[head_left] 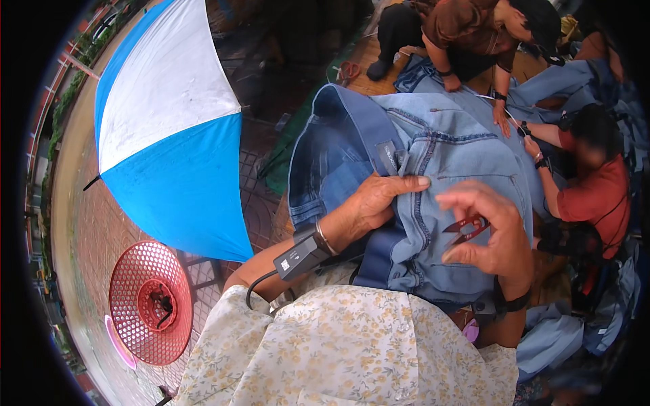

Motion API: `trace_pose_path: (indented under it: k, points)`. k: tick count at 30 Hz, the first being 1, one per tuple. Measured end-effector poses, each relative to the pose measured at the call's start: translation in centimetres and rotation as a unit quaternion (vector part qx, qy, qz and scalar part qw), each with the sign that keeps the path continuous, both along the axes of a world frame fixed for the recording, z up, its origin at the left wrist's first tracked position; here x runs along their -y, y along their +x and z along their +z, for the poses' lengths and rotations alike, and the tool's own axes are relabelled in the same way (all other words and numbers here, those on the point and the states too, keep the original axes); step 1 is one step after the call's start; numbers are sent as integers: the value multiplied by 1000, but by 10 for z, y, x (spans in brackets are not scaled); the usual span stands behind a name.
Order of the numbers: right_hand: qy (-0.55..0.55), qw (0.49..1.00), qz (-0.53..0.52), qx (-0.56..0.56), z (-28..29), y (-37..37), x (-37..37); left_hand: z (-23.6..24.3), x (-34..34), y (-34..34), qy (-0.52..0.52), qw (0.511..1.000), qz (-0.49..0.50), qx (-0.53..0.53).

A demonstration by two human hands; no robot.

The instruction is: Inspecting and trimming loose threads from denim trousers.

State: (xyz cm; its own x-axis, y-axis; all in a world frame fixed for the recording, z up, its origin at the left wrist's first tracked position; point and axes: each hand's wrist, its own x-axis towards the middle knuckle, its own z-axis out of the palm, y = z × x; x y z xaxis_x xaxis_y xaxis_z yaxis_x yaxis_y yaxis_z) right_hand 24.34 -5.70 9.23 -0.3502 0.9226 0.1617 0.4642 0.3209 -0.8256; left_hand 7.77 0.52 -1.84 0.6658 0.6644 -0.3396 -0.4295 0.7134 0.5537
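Note:
A pair of light blue jeans (467, 155) lies spread in front of me, inside partly out, its darker waistband and a small label toward the left. With the thumb on top of the denim near a seam, my left hand (371, 200) grips the cloth; its other fingers are partly hidden under the folds. Small dark red thread snips (479, 224) sit in my right hand (502, 233), blades apart and pointing left. That hand is raised just over the jeans, its index finger and thumb spread and slightly blurred.
A blue and white umbrella (172, 183) stands open at the left. Below it is a red perforated round plastic thing (128, 298), like a basket. Red-handled scissors (349, 72) lie beyond the jeans. Two people work on denim at the upper right; more denim (552, 338) is piled at the right.

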Motion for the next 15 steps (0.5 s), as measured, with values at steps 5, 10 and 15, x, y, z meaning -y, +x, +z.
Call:
trace_pose_path:
  k: [5,10,15]
  points:
    - [96,976,-197,12,-50,-8,-18,-2,3,7,37,999,30,-1]
    - [134,971,-194,-43,-44,-3,-13,6,3,1,66,997,27,-24]
    - [-120,988,92,-45,-11,43,41,3,-13,-13,45,992,56,103]
